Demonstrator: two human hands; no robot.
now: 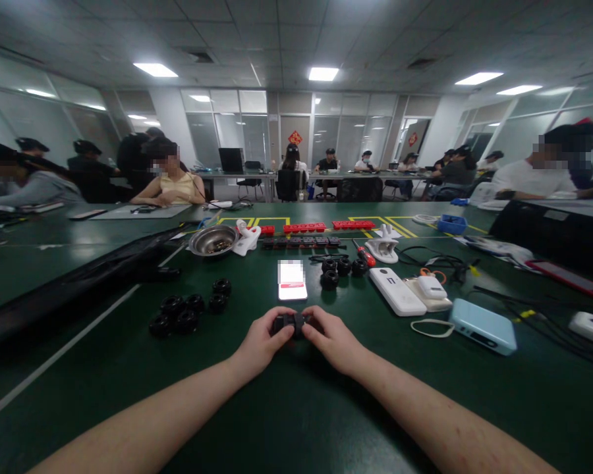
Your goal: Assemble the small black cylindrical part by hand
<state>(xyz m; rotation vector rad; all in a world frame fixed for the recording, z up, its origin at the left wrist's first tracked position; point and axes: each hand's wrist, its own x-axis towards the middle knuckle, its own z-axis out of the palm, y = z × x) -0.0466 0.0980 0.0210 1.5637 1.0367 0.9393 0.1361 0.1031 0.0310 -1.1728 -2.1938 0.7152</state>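
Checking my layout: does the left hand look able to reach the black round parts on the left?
Probably yes: only bare table shows between the left hand and the black round parts, though that hand holds a black piece.

A: What escaped your view?
B: Your fingers partly covered the black piece. Small bits in the metal bowl were unidentifiable. The lower edge cut off your forearms.

Hands hold black part (perhaps cylindrical).
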